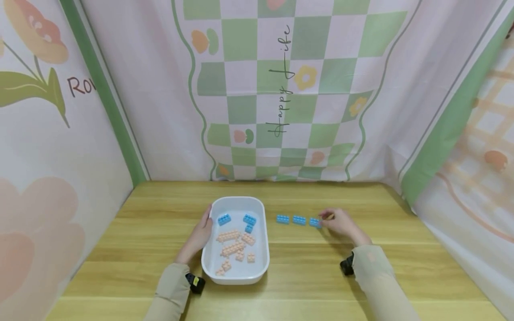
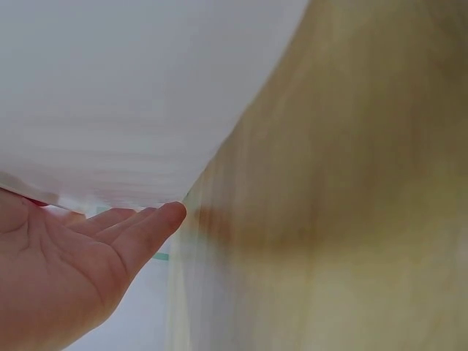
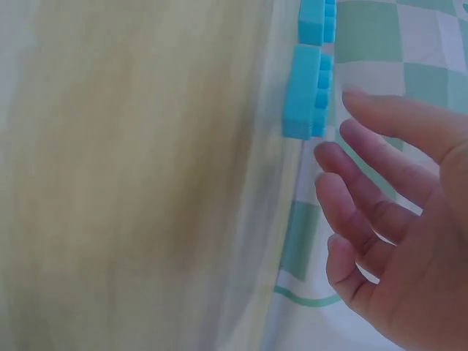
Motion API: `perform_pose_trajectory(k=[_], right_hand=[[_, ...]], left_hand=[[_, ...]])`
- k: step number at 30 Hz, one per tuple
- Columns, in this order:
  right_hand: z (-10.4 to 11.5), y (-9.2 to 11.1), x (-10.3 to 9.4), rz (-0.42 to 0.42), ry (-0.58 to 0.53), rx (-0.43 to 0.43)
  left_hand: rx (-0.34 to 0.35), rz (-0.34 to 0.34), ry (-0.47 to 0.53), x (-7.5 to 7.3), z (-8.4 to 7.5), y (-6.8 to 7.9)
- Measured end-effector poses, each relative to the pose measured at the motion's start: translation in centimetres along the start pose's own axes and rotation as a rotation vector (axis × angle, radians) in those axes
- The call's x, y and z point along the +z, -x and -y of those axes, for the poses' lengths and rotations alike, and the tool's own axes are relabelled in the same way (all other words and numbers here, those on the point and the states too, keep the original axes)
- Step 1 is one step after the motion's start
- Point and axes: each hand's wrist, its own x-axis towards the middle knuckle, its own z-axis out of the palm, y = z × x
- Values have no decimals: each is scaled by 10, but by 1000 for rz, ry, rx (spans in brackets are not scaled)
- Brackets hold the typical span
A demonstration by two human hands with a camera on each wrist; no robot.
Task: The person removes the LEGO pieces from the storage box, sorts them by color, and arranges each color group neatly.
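Observation:
My left hand (image 1: 202, 234) holds the left side of a white plastic tub (image 1: 234, 281), thumb at the rim. In the left wrist view its fingers (image 2: 150, 234) lie nearly straight along the tub's outer wall. Three blue toy building bricks stand in a row on the table to the right of the tub: a left one (image 1: 283, 219), a middle one (image 1: 299, 220) and a right one (image 1: 315, 222). By the right brick is my right hand (image 1: 339, 222), its fingers loosely bent. The right wrist view shows a gap between those fingertips and the nearest blue brick (image 3: 302, 91).
Inside the tub, three blue bricks, one of them a small brick (image 1: 249, 228), lie toward the far end. Several peach bricks (image 1: 233, 248) of different lengths lie nearer. The wooden table (image 1: 305, 285) ends at a patterned curtain (image 1: 301, 107) behind.

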Motion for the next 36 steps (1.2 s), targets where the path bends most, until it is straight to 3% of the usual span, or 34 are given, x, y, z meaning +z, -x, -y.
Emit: perform_pose_trajectory(k=[5, 12, 24, 29, 36], right_hand=[[19, -5, -1, -41, 27, -38], [78, -18, 5, -43, 22, -149], [170, -70, 45, 28, -95, -325], [188, -88, 69, 105, -94, -361], [187, -102, 92, 161, -96, -327]], left_hand=[[-1, -4, 8, -4, 2, 0], [-12, -17, -2, -8, 3, 0], [-24, -33, 14, -8, -2, 1], [-18, -26, 34, -4, -1, 0], [-11, -11, 46, -1, -1, 1]])
